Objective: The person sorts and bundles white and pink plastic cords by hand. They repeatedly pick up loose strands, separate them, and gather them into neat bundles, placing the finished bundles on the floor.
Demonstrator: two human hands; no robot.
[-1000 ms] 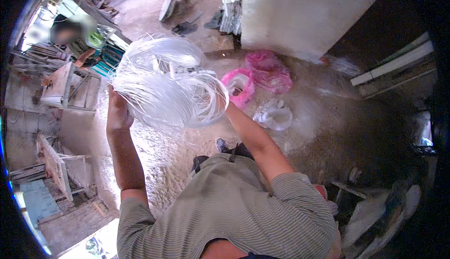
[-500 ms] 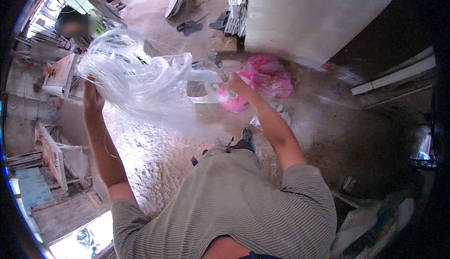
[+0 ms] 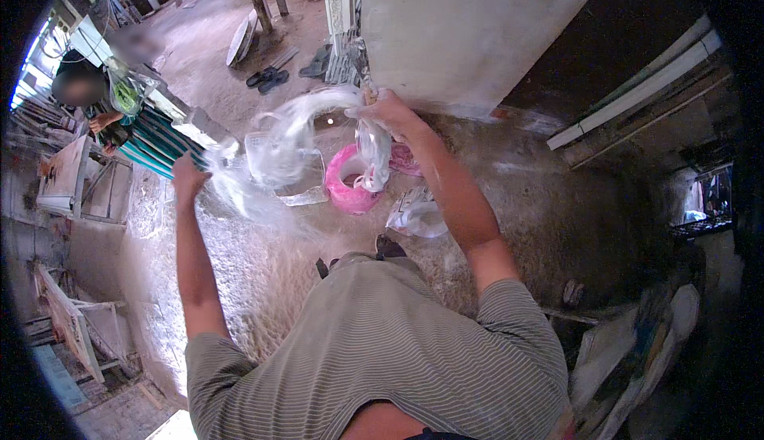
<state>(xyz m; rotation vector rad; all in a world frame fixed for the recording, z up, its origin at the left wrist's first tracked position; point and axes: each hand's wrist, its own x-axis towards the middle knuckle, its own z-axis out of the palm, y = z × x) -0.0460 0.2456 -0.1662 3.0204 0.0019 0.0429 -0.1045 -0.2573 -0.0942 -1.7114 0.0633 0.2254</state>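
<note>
Blurred white plastic-like strands (image 3: 282, 142) stretch between my two hands. My left hand (image 3: 191, 176) is at their left end, with its fingers closed where the strands meet it. Raised higher, my right hand (image 3: 390, 114) is closed round the strands' other end. A grey tool (image 3: 360, 58) sticks up from that same hand; its exact kind is unclear. Below my right hand hangs a crumpled white plastic bag (image 3: 374, 153). Behind and beneath it, a pink plastic-wrapped ring-shaped roll (image 3: 342, 196) rests on the floor.
A clear-white bag (image 3: 418, 216) lies near my feet. Another person (image 3: 95, 118) is at the far left, by a wooden frame (image 3: 64, 177). Dark sandals (image 3: 269, 79) and a white panel (image 3: 469, 34) are ahead. Boards (image 3: 629, 360) lean at the lower right.
The strands have dropped and narrowed from a wide raised bundle. My left hand has come out from behind them, to the right and lower. The view has swung right.
</note>
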